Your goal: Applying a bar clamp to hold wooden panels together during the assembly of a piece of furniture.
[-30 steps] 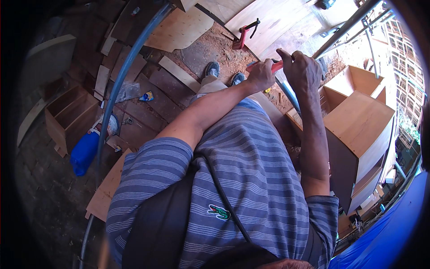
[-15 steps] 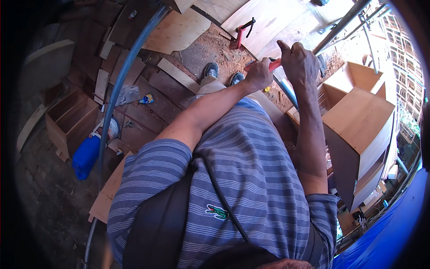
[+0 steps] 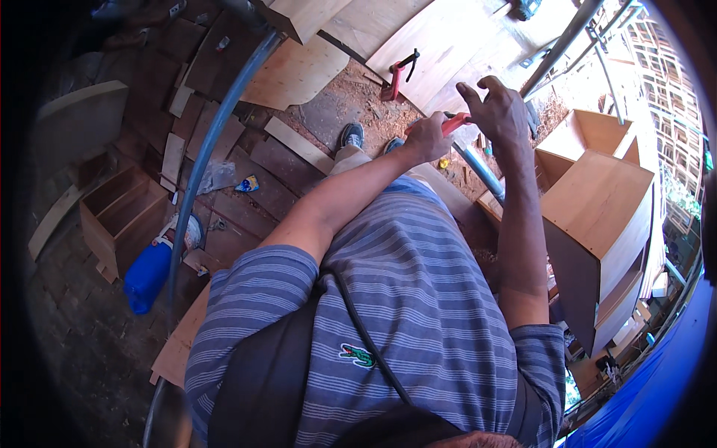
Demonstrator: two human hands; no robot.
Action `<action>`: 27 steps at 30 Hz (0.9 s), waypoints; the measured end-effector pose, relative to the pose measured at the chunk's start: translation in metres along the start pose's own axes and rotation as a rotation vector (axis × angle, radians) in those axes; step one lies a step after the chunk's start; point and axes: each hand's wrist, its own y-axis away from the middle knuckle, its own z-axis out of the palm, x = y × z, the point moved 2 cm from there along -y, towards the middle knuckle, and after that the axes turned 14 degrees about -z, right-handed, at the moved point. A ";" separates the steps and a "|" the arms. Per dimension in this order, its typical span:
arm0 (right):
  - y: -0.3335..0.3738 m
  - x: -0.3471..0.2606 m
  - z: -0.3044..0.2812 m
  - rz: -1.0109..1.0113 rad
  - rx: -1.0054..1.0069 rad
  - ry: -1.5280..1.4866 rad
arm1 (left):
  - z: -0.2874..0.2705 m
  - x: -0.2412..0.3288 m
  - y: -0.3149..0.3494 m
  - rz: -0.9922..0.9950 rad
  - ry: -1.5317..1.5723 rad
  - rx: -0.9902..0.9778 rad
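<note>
My left hand [image 3: 428, 140] is closed around a red clamp [image 3: 454, 124], whose end sticks out past my fingers toward the right. Just beyond that end, my right hand [image 3: 499, 110] is raised with thumb and bent fingers apart, and I see nothing in its grasp. Its palm side is partly hidden. Below the two hands runs a blue-grey metal pipe [image 3: 478, 170]. A second red clamp [image 3: 391, 81] with a black handle is fixed at the edge of the pale plywood panel [image 3: 426, 45] ahead of me.
Wooden cabinet boxes [image 3: 597, 194] stand close on my right. To the left are a bent blue pipe [image 3: 213, 123], a blue jug [image 3: 147, 270] and a small shelf unit [image 3: 123, 205]. Boards and wood shavings [image 3: 373, 101] cover the floor around my shoes [image 3: 352, 136].
My right hand has loosened, its thumb and fingers spreading apart near the clamp's end. The left hand has shifted slightly downward in view, still gripping the clamp.
</note>
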 end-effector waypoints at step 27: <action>-0.002 0.046 0.041 0.242 0.377 -0.537 | 0.008 -0.007 -0.009 0.092 -0.035 -0.012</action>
